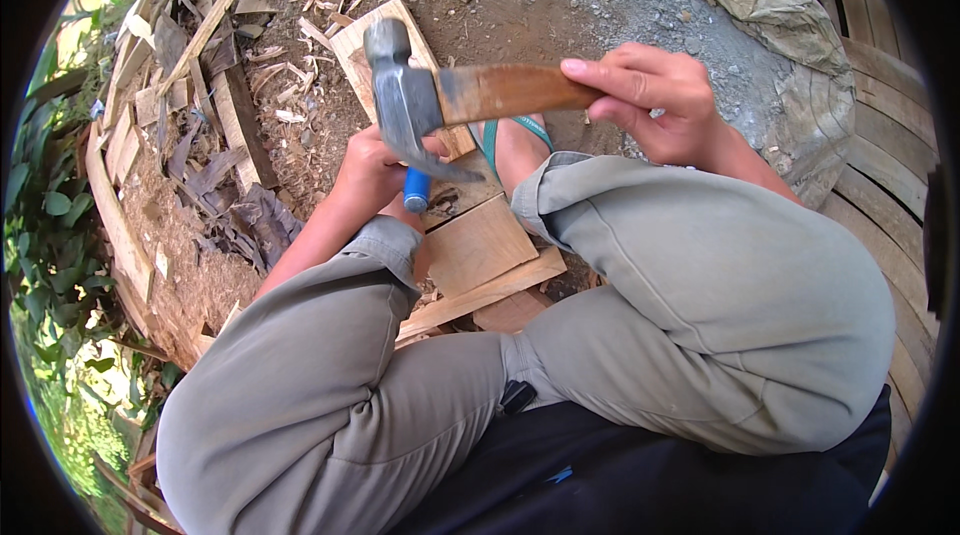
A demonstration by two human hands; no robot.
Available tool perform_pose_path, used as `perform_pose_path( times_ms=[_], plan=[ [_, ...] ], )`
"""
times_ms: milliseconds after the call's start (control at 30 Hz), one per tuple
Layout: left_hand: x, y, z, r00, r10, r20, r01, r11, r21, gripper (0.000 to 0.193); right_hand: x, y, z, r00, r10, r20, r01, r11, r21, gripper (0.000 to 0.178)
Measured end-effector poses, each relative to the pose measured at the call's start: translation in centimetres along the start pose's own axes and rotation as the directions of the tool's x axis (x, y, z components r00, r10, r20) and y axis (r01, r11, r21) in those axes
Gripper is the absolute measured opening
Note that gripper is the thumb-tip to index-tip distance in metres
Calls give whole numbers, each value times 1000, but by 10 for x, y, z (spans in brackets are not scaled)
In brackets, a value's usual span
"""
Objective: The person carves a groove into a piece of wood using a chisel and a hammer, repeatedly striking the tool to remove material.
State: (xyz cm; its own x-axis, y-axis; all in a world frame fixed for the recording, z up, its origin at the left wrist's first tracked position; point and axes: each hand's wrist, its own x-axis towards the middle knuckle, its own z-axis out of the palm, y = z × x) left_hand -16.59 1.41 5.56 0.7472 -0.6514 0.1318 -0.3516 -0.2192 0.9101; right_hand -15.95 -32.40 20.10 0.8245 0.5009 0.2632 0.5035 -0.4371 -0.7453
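Note:
A claw hammer (pixel 405 110) with a worn wooden handle is raised in my right hand (pixel 660 100), whose fingers close round the handle's end. Its steel head hangs between the camera and my left hand (pixel 368 170), covering part of the fingers. My left hand grips a blue-handled chisel (pixel 416 191); only its handle shows, and the blade is hidden. Beneath both lies a pale wooden board (pixel 357 53) on the ground, between my feet. Closer to me, a flat piece of wood (pixel 480 247) rests above another length of timber (pixel 520 280).
My bent legs (pixel 700 275) frame the work on both sides, with a teal sandal strap (pixel 488 147) beside the board. Wood scraps (pixel 235 105) and shavings litter the left. A grey gravel heap (pixel 640 5) and a crumpled sheet (pixel 770 5) lie at right, beside wooden slats (pixel 890 175).

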Motion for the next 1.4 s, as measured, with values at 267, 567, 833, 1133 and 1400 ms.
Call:
perform_pose_path(
  times_ms=[267,567,833,1133,1400],
  plan=[
    [7,20,-9,994,-76,79,79,996,-29,36,4,0,-5,888,-334,317,423,864,-273,50],
    [2,11,-6,997,-56,56,55,998,16,37,5,-5,16,905,-293,308,398,841,-368,45],
    [11,22,-3,999,-46,2,45,987,153,26,5,-3,11,856,-364,368,501,762,-411,51],
    [15,32,-8,981,-191,29,182,966,182,31,-3,8,15,940,-233,248,318,862,-395,46],
    [12,21,-7,998,-49,-42,58,970,234,37,4,3,10,932,-275,238,350,855,-383,51]
  ],
)
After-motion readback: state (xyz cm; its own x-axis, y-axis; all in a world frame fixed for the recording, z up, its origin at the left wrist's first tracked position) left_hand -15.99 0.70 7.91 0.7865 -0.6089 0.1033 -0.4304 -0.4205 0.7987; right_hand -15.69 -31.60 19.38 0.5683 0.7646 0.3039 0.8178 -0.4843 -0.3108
